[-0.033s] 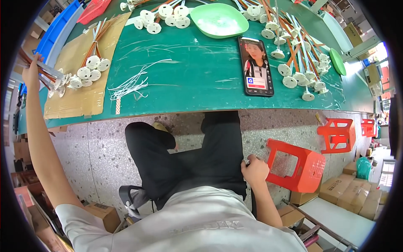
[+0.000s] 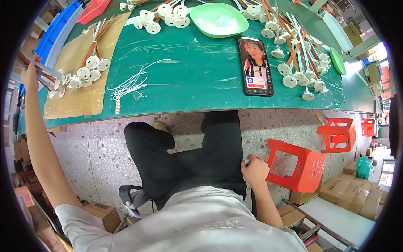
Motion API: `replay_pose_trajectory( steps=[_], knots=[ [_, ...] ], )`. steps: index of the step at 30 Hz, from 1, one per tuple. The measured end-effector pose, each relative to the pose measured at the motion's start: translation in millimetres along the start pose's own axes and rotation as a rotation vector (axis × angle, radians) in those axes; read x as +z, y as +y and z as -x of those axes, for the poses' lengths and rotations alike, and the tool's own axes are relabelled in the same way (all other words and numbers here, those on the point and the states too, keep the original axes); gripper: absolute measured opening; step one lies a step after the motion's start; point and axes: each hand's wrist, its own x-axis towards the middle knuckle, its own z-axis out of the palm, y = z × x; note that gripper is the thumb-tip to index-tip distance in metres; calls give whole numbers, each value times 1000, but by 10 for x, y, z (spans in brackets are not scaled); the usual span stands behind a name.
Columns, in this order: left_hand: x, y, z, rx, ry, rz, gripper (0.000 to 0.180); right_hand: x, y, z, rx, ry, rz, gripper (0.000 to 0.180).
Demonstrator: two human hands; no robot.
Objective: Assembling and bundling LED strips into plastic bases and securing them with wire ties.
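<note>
The left grip (image 2: 30,72) held flat brown-and-silver wires (image 2: 49,72), whose round white discs (image 2: 61,90) lay just right of it (over tan cardboard (image 2: 79,102)). The right grip (image 2: 255,169) was curled, contents unclear.

Location type: small assembly workshop. Indicators: a scratched green worktable (image 2: 189,80) spans the upper half of the frame. Many matching parts (image 2: 92,62) with round white ends lie on it in separate batches, at upper left, top centre and upper right. A blue bin (image 2: 54,30) is located at upper left. Cardboard boxes (image 2: 336,190) occupy the lower right and lower left. Red plastic stools (image 2: 311,168) stand at the right of the frame on a speckled floor (image 2: 105,155).
</note>
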Motion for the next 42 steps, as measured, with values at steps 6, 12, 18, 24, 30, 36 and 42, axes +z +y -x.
replay_pose_trajectory(
  steps=[6, 12, 18, 24, 30, 36, 42],
  knots=[
    [-530, -156, -515, -18, 177, 212, 30, -23, -40, -64, -21, -5, -22, 29],
    [-477, -225, -643, -78, 235, 61, 29, -25, -41, -54, -22, 9, -17, 30],
    [-118, 132, -84, -170, -17, 192, 33, -58, -47, -51, -16, -3, 5, 31],
    [-136, -26, 55, -228, -210, 572, 15, -65, -60, -57, -36, -10, -8, 30],
    [-382, 263, 370, -15, -16, 189, 15, -275, -39, -57, -213, -203, 152, 36],
    [-1652, 594, 1699, -199, -333, 306, 32, -829, -851, -69, -734, 170, -478, 36],
    [-203, 1731, 4157, -150, -646, 741, 48, -760, -1861, 305, -1202, 66, -1082, 48]
  ],
)
